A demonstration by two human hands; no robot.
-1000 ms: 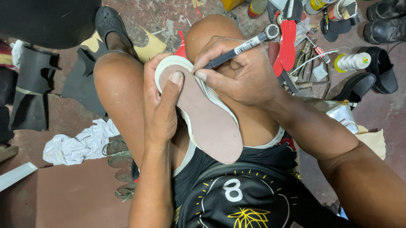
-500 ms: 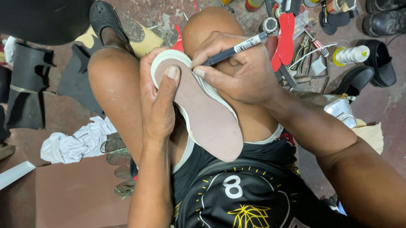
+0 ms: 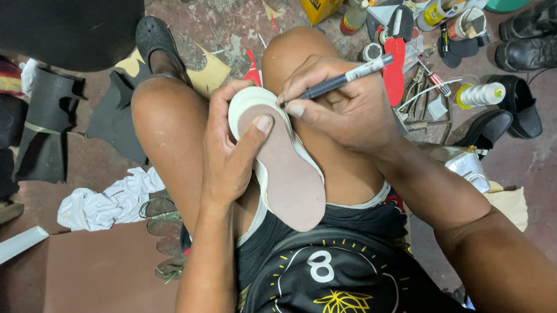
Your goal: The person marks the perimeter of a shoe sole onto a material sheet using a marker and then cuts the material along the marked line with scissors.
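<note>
A pinkish-brown insole (image 3: 288, 175) lies on a larger white sole piece (image 3: 245, 103), both resting on my lap between my knees. My left hand (image 3: 231, 150) grips their left edge, thumb pressed on the insole's toe end. My right hand (image 3: 341, 105) holds a black pen with a silver cap (image 3: 345, 78), its tip touching the insole's right edge near the toe.
A brown sheet (image 3: 103, 283) and white rag (image 3: 106, 203) lie on the floor at left. Black leather pieces (image 3: 50, 121) sit further left. Glue cans, a red insole (image 3: 394, 68), a thread spool (image 3: 480, 94), tools and black boots (image 3: 540, 36) crowd the upper right.
The pen tip has slid along the insole's right edge near the toe. My left hand keeps its grip; the view shifted slightly.
</note>
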